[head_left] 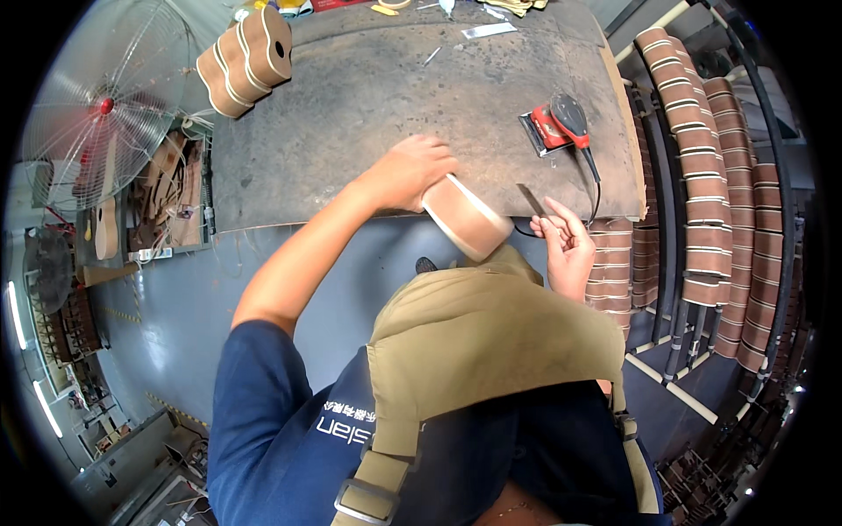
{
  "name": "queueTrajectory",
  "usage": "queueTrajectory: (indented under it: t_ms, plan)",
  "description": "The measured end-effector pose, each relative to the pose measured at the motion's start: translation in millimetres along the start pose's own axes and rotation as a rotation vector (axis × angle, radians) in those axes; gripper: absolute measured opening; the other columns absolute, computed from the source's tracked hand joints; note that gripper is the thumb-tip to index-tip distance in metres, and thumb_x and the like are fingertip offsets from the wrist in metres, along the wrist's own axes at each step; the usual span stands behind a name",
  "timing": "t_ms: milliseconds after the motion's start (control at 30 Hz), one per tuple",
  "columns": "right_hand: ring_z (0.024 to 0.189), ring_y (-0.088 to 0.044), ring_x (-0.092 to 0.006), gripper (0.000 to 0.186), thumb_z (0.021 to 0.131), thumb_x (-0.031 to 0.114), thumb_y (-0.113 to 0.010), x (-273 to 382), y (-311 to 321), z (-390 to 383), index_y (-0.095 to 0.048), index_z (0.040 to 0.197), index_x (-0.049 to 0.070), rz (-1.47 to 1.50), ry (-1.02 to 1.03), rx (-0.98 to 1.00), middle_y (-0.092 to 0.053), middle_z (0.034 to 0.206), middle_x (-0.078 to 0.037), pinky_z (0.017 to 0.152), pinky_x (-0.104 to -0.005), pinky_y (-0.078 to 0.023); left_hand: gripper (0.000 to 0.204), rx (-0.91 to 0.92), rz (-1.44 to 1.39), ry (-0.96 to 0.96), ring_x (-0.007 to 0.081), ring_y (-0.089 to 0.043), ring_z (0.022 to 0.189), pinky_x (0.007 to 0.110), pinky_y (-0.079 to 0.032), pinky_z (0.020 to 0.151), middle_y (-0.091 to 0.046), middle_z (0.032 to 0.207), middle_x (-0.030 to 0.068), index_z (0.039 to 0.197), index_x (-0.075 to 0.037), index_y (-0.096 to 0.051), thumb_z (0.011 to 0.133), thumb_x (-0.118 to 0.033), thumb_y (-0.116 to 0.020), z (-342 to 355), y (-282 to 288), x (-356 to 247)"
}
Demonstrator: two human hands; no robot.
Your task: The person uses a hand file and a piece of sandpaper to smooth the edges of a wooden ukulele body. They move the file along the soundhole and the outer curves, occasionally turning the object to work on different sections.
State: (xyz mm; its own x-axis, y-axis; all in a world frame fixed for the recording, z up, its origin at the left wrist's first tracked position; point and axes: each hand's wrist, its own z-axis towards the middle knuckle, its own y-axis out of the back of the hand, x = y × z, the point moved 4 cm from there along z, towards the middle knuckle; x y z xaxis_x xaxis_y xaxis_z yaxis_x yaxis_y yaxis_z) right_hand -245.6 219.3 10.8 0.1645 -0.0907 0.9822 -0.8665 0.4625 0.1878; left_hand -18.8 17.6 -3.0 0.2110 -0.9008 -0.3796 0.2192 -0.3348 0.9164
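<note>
Clamped over the top of a small guitar body (465,217), the left hand (412,171) braces it on edge against the workbench's (351,96) near edge.
Right hand (561,245) pinches a thin flat file (531,200) just beside the body's side, fingers closed on it. Red sander (557,123) lies by the right edge; finished bodies (246,60) sit at the far left corner, out of the way.

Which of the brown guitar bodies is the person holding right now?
The guitar body at the near edge of the workbench, gripped by the left hand. The other guitar bodies sit stacked at the far left corner, untouched.
</note>
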Motion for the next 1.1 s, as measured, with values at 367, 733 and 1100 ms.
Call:
queueTrajectory:
  t_ms: [367,733,1100]
  plan:
    - [0.093,-0.079,-0.0218,0.016,0.097,-0.003,-0.069,11,-109,52,-0.077,0.111,-0.002,0.051,0.351,0.153,-0.08,0.104,-0.015,0.082,-0.0314,-0.061,0.087,-0.315,-0.557,1.017,0.0395,-0.059,0.107,0.051,-0.05,0.093,-0.062,0.112,0.0235,0.114,0.008,-0.053,0.073,-0.056,-0.094,-68,-97,-94]
    - [0.086,-0.077,-0.0287,0.015,0.094,-0.003,-0.071,18,-123,67,-0.077,0.107,0.002,-0.187,0.49,0.14,-0.079,0.099,-0.016,0.075,-0.0328,-0.059,0.074,-0.084,-1.0,0.813,0.0331,-0.063,0.129,0.046,-0.052,0.103,-0.063,0.133,0.0266,0.134,0.007,-0.045,0.089,-0.034,-0.086,-60,-135,-74]
    - [0.076,-0.07,-0.0213,0.01,0.091,0.008,-0.079,-41,-85,178,-0.079,0.101,0.005,-0.193,0.27,0.098,-0.074,0.09,-0.01,0.069,-0.0325,-0.055,0.118,-0.344,-0.448,0.68,0.0428,-0.049,0.141,0.05,-0.047,0.114,-0.041,0.155,0.0277,0.159,-0.008,-0.036,0.063,-0.035,-0.1,-9,-36,-39]
